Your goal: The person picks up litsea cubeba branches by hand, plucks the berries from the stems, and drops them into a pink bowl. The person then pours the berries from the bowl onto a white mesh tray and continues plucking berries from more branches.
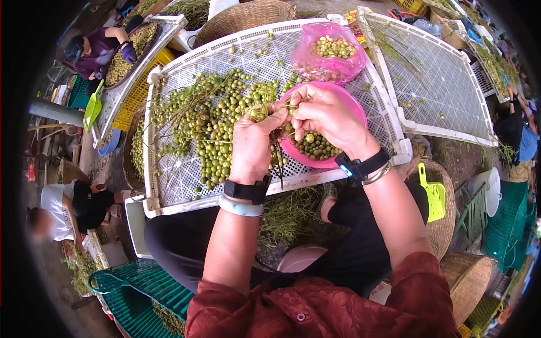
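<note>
My left hand (253, 138) is closed around a thin stem with small round green fruits. Close beside it, my right hand (332, 118) pinches at the same sprig (288, 107) with thumb and fingers. Both hands are over the near edge of a pink bowl (358, 107), which holds loose green fruits (315, 149). The bowl stands on a white mesh tray (174, 188). Across the tray's left and middle lies a heap of green fruits (217, 124) with thin stalks among them. A pink plastic bag (301, 48) of paler fruits sits behind the bowl.
A second white mesh tray (434, 67) is at the right, with a few stalks. Wicker baskets (248, 19), a lime-green dustpan (435, 197) and a teal crate (141, 287) surround me. Cut stems (290, 217) lie below. Other people (96, 50) work nearby.
</note>
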`<control>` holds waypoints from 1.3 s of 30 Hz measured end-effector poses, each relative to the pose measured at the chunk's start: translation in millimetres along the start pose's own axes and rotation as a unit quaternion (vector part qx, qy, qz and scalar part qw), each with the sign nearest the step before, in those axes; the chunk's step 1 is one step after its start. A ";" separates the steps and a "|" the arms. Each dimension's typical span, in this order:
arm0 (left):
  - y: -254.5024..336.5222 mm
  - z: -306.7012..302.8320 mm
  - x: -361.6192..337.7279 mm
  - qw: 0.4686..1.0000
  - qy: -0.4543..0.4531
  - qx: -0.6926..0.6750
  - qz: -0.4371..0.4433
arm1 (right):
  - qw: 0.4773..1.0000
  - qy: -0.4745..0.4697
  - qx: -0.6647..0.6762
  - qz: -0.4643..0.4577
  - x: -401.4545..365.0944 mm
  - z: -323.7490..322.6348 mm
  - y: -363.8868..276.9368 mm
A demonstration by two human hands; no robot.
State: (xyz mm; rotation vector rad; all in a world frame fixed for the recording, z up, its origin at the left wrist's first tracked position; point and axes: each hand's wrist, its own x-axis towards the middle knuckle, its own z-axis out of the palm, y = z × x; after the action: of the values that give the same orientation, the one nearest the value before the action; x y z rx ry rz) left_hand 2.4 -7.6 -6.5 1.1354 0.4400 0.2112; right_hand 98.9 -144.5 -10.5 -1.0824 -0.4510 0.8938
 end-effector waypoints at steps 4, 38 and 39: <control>1.7 1.4 0.6 1.000 -0.017 -0.023 0.006 | 0.998 0.004 0.062 -0.005 -1.2 5.6 -4.9; -14.6 24.6 11.3 0.981 0.136 -0.126 0.054 | 0.975 0.162 -0.148 -0.047 -2.5 -6.6 -15.6; -10.9 23.6 10.3 0.983 0.126 -0.128 0.032 | 0.974 0.142 -0.176 -0.018 -4.2 -9.4 -19.2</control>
State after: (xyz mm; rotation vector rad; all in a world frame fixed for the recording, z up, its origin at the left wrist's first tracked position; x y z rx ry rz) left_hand 21.4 -27.7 -10.5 0.8731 0.5824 0.4593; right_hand 110.8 -156.6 3.2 -1.4978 -0.3961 0.6241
